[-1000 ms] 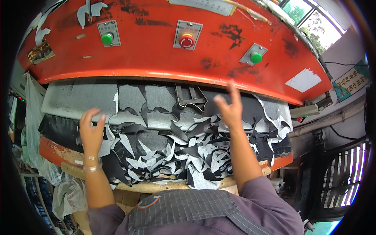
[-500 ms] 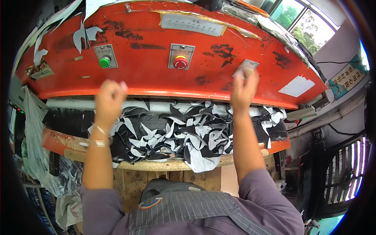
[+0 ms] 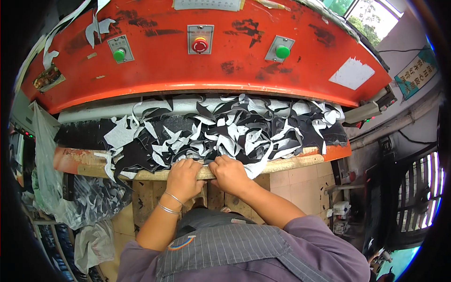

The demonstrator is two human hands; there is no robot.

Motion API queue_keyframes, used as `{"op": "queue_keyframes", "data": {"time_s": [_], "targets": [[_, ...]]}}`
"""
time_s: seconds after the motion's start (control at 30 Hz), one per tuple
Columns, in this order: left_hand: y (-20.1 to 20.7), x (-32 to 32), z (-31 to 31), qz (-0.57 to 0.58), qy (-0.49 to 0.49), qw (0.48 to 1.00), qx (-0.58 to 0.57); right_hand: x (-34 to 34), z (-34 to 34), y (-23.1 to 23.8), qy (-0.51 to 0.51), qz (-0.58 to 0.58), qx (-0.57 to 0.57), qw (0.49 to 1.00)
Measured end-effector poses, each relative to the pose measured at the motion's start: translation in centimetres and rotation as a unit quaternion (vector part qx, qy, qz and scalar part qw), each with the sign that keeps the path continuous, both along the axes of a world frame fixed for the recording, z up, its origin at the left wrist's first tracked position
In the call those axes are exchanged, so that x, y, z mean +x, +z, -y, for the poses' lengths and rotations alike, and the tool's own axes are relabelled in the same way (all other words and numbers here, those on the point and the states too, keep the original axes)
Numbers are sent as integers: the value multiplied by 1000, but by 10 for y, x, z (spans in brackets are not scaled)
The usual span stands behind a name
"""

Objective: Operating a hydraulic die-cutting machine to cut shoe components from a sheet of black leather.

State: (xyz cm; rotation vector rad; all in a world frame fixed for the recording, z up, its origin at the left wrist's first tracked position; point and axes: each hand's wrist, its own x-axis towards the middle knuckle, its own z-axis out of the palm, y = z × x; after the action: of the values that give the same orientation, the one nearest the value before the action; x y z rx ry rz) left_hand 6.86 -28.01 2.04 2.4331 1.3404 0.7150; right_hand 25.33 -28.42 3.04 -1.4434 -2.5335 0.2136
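Note:
My left hand (image 3: 183, 179) and my right hand (image 3: 229, 175) are side by side at the middle of the bench's wooden front edge (image 3: 292, 163). Both hands have their fingers curled over the top of that edge, and their undersides are partly hidden. Just beyond the knuckles lies a heap of black and light grey fabric scraps (image 3: 221, 134), with curled, pointed pieces. Some scraps hang over the edge at the left. Two metal bangles circle my left wrist.
Behind the heap stands a red machine beam (image 3: 155, 66), with green buttons (image 3: 119, 55) at left and right and a red mushroom button (image 3: 199, 44) between. A plastic bag of scraps (image 3: 101, 199) hangs at the left. A barred black gate (image 3: 416, 197) is at the right.
Both hands have come down and back from near the two outer buttons to the bench's front edge. The right green button, covered before, now shows. The view has tilted downward.

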Motion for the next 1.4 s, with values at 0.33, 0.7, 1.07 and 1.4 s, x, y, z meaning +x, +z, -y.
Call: {"op": "queue_keyframes", "data": {"time_s": [0.33,0.7,1.07,1.4], "targets": [[68,3,-63,-195,-155,946,-208,51,-98,60,23,-137,-259,956],[11,40,-146,147,-187,895,-377,78,-275,13,-31,-65,-117,991],[-3,47,-190,275,15,898,-342,82,-175,30,87,-308,-292,902],[12,78,-223,403,221,784,-417,175,-245,15,-85,-104,-65,989]]}}
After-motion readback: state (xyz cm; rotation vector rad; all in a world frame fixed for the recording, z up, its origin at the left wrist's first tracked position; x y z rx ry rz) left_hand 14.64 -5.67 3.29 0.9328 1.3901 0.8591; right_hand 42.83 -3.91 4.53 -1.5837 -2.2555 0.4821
